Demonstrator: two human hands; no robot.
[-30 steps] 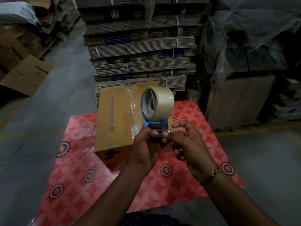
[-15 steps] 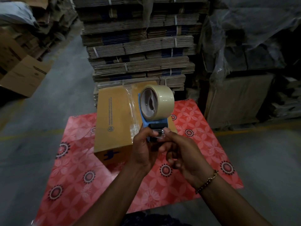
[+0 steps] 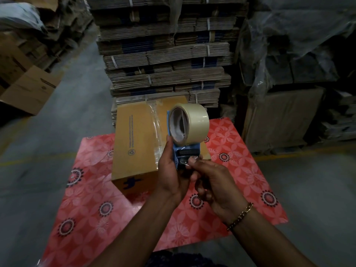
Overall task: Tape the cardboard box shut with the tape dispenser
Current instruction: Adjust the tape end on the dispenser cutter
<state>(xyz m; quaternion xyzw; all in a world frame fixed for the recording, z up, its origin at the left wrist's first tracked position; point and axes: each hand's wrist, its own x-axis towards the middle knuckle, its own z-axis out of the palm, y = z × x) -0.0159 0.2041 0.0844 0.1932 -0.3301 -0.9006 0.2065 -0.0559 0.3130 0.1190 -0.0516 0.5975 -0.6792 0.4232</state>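
Note:
A brown cardboard box (image 3: 134,143) lies on a red flower-patterned mat (image 3: 92,209), with a strip of clear tape along its top seam. Above the box's near right corner I hold a blue tape dispenser (image 3: 185,151) upright, with a roll of clear tape (image 3: 189,124) on top. My left hand (image 3: 171,172) grips the dispenser's handle from the left. My right hand (image 3: 210,180), with a chain bracelet at the wrist, pinches at the dispenser's lower front, by the cutter; whether it holds the tape end I cannot tell.
A tall stack of bundled flat cartons (image 3: 163,54) rises right behind the box. Plastic-wrapped goods (image 3: 289,64) stand at the right, and loose open boxes (image 3: 28,89) lie at the left. Grey concrete floor (image 3: 57,132) surrounds the mat.
My right hand has drawn in closer under the dispenser, its fingers curling tighter at the cutter. The dispenser and my left hand have barely moved.

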